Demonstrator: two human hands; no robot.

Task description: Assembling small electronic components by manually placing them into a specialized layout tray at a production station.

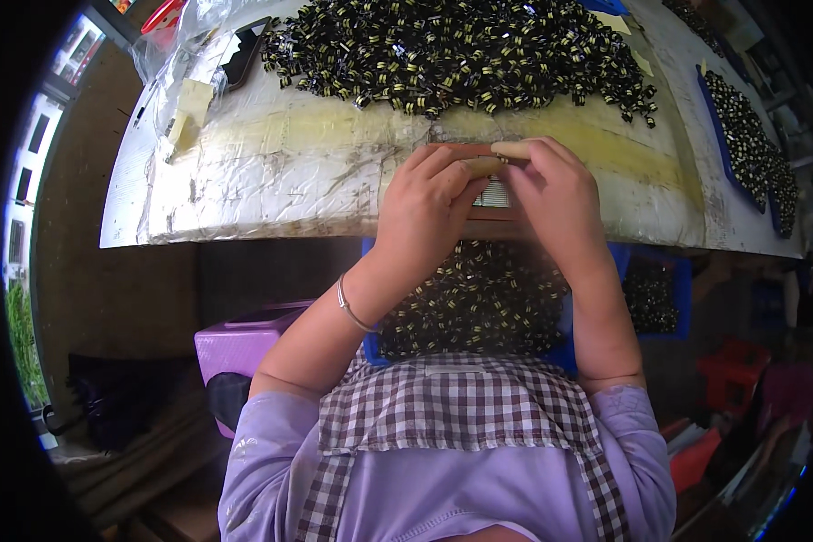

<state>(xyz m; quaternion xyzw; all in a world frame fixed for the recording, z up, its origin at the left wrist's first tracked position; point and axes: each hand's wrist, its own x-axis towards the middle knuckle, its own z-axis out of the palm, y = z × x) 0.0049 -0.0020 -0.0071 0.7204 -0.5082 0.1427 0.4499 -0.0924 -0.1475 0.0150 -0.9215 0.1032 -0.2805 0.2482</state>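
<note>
Both of my hands are together at the table's front edge, over a reddish-brown block (491, 215) with a ribbed, silvery insert (492, 193). My left hand (427, 200) has its thumb and fingers bent together at the left of the insert. My right hand (558, 194) is pinched at its upper right, almost meeting the left fingertips. Tan finger covers show on some fingertips. Whatever lies between the fingers is too small or hidden to name. Beyond the hands spreads a large heap of small shiny black pieces with yellow-green bands (452, 56).
Below the table edge, a blue bin (370, 348) holds more banded pieces. Another blue bin (683, 298) stands to its right. Blue trays of pieces (736, 122) lie at the table's far right. A phone (242, 56) rests at the upper left, and a purple stool (235, 348) stands below.
</note>
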